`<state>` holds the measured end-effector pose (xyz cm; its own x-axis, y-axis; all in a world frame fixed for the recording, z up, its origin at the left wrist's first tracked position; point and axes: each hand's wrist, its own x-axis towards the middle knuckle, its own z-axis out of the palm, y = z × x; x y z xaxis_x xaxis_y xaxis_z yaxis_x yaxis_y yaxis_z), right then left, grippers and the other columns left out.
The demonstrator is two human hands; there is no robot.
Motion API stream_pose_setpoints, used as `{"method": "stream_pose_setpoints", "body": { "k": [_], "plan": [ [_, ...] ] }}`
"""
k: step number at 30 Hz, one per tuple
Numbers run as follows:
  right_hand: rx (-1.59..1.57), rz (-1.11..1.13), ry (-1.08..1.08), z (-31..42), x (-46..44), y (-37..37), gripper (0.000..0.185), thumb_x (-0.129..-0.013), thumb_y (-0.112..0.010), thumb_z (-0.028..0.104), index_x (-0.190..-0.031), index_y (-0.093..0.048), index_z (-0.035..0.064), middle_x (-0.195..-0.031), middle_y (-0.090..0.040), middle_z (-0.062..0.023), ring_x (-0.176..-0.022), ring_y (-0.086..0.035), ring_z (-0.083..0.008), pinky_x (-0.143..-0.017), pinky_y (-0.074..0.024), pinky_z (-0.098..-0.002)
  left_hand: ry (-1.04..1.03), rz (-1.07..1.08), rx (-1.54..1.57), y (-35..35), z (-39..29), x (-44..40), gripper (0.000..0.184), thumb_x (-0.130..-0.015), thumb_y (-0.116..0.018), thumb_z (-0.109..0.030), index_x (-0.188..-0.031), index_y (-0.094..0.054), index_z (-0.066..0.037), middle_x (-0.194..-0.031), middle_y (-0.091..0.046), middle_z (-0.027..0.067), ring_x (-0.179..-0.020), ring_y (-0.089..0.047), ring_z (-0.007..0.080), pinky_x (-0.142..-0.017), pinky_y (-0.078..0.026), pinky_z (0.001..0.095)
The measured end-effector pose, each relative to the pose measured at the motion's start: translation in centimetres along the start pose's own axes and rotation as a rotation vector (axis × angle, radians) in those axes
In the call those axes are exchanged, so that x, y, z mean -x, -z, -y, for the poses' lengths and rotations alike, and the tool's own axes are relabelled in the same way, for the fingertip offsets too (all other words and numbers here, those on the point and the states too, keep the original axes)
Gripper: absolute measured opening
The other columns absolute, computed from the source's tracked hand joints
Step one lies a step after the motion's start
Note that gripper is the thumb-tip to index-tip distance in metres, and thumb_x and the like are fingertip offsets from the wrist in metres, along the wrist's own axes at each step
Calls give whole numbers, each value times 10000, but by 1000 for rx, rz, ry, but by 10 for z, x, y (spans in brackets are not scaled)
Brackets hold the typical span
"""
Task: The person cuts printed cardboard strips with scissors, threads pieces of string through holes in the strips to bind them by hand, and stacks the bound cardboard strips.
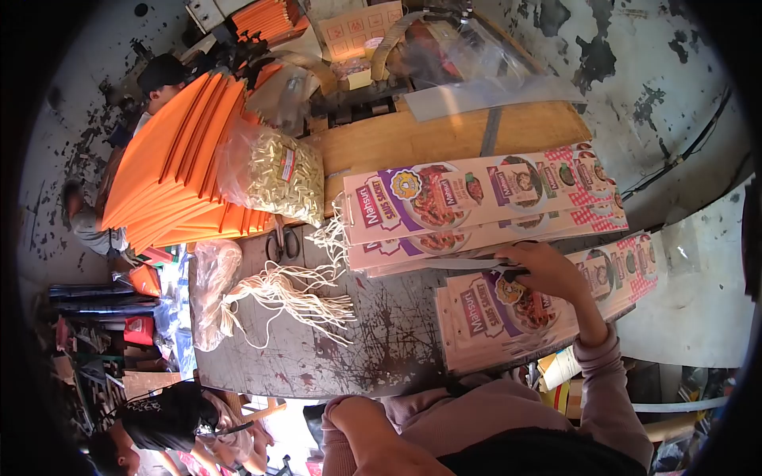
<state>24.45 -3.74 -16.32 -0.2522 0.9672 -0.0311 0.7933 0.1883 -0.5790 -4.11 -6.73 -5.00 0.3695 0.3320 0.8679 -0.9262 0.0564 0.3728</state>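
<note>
My right hand [548, 271] is closed on a long pale tool [456, 263] with a dark grip, probably a blade; its exact kind is unclear. The tool points left along the lower edge of a stack of printed cards [425, 190]. Beneath the hand lies a second card stack [476, 317], with small holes at its left end. White strings [337, 242] hang at the upper stack's left end, and a loose bundle of strings [290, 297] rests on the worn tabletop [381, 357]. A left forearm shows at the bottom edge, but my left hand is out of view.
Black-handled scissors [282, 243] lie by a bag of small gold-coloured pieces [287, 170]. Folded orange sheets [171, 174] rise at the left, above a clear plastic bag [216, 289]. Clear sheets [492, 97] lie at the back. Other people [163, 424] are at the left.
</note>
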Motion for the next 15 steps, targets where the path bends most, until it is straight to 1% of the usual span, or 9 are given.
{"method": "stream_pose_setpoints", "body": {
  "k": [2,4,5,7,9,10,12,13,15],
  "plan": [
    [64,-1,30,10,-2,-6,459,-656,-636,-18,-1094,-532,69,-927,-600,-139,-845,-604,-285,-737,-475,-364,-24,7,-12,-2,0,8,77,-839,-580,-120,-896,-585,-68,-1015,-522,98,-844,-522,175,-683,-497,256],
    [-16,-13,50,21,-4,-14,499,-694,-631,29,-1162,-472,91,-930,-593,-142,-852,-595,-302,-729,-469,-379,-26,5,-15,-1,2,14,89,-837,-584,-129,-905,-587,-72,-1016,-524,93,-843,-522,175,-686,-497,260],
    [-15,-7,51,31,-4,-20,499,-694,-631,29,-1162,-472,91,-930,-593,-142,-852,-595,-302,-729,-469,-379,-19,-13,-13,-1,3,14,89,-833,-586,-127,-903,-588,-71,-1010,-526,93,-838,-525,176,-684,-496,263],
    [-4,125,-41,58,-4,-36,516,-744,-607,97,-1214,-395,72,-895,-584,-131,-844,-589,-311,-716,-470,-394,0,-35,-3,-2,4,14,91,-827,-590,-124,-900,-589,-70,-998,-532,92,-829,-530,178,-679,-495,268],
    [-81,119,7,86,-5,-57,497,-779,-569,129,-1209,-353,5,-814,-559,-167,-794,-589,-333,-679,-480,-402,16,-62,-10,-2,5,13,93,-820,-594,-121,-897,-590,-69,-987,-538,91,-819,-536,179,-675,-494,274],
    [-82,122,8,98,-5,-69,497,-779,-569,129,-1209,-353,5,-814,-559,-167,-794,-589,-333,-679,-480,-402,21,-72,-11,-2,6,14,94,-817,-596,-120,-896,-590,-68,-981,-540,90,-815,-539,180,-672,-493,277],
    [1,156,12,115,-3,-93,476,-769,-550,97,-1172,-351,-61,-759,-540,-208,-695,-589,-356,-601,-493,-395,30,-87,-20,-2,6,16,97,-810,-601,-117,-892,-591,-66,-969,-546,89,-805,-545,182,-668,-492,282],
    [0,155,8,121,-2,-103,476,-769,-550,97,-1172,-351,-61,-759,-540,-208,-695,-589,-356,-601,-493,-395,34,-95,-24,-1,7,14,98,-807,-603,-115,-891,-592,-66,-963,-549,89,-800,-548,183,-665,-492,285],
    [85,165,61,130,-2,-117,478,-737,-552,58,-1149,-354,-83,-721,-527,-231,-581,-575,-360,-506,-489,-392,43,-108,-38,-2,7,17,101,-800,-607,-112,-888,-593,-64,-952,-554,88,-791,-553,184,-661,-491,291]
  ]
}}
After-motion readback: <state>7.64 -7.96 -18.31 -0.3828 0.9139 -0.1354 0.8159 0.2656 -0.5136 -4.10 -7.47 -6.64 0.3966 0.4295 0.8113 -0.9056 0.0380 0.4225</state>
